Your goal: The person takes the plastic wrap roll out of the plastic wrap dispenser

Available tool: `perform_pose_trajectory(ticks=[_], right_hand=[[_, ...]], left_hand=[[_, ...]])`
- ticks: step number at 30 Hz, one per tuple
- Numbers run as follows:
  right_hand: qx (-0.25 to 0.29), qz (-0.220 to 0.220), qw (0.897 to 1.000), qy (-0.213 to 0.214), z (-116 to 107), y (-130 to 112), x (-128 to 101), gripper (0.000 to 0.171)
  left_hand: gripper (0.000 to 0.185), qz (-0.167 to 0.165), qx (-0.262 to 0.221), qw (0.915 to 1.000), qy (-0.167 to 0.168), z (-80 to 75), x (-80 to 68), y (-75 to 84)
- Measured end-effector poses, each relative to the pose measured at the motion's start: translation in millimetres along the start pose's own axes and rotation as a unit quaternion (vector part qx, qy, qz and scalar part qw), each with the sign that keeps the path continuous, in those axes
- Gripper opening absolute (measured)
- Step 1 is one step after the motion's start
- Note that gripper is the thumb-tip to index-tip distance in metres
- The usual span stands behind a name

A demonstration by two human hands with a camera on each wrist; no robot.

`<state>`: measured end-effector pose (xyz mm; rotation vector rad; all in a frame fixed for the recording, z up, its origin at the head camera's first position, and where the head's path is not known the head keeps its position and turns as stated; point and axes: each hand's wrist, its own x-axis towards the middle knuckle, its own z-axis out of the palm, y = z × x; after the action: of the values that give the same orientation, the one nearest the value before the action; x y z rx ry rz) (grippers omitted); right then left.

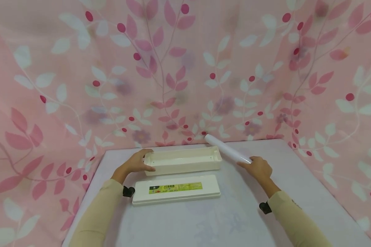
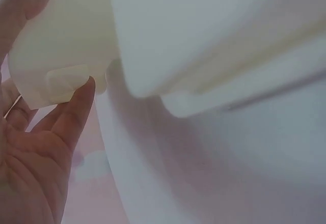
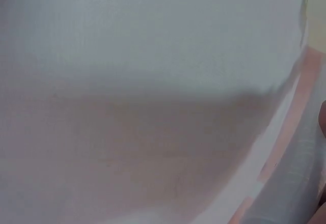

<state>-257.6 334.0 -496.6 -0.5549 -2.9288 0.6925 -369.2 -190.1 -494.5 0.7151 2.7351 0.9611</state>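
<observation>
My left hand grips the left end of a long, open cream plastic box, with the thumb on the near side and fingers at the far side. In the left wrist view, fingertips press against the end of the box. A roll of cling film is held at its near end by my right hand. The roll slants up and left, its far end near the back edge of the table. In front of the box lies its white lid, bearing a green and yellow label.
A table with a pale cloth carries everything. Pink curtains with leaf patterns hang close behind the table and along both sides. Dark wrist cameras sit under both sleeves, the left one beside the lid's left end.
</observation>
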Motion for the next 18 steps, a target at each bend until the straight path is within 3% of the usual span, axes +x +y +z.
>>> perform_pose_trajectory(ticks=[7, 18], right_hand=[[-0.006, -0.005, 1.000, -0.017, 5.7, -2.1, -1.9, 0.082], [0.003, 0.005, 1.000, -0.020, 9.1, 4.2, -4.6, 0.079]], left_hand=[[0.098, -0.017, 0.010, 0.9997, -0.015, 0.3, 0.7, -4.5], [0.099, -0.034, -0.016, 0.9988, -0.032, 2.8, 5.3, -3.0]])
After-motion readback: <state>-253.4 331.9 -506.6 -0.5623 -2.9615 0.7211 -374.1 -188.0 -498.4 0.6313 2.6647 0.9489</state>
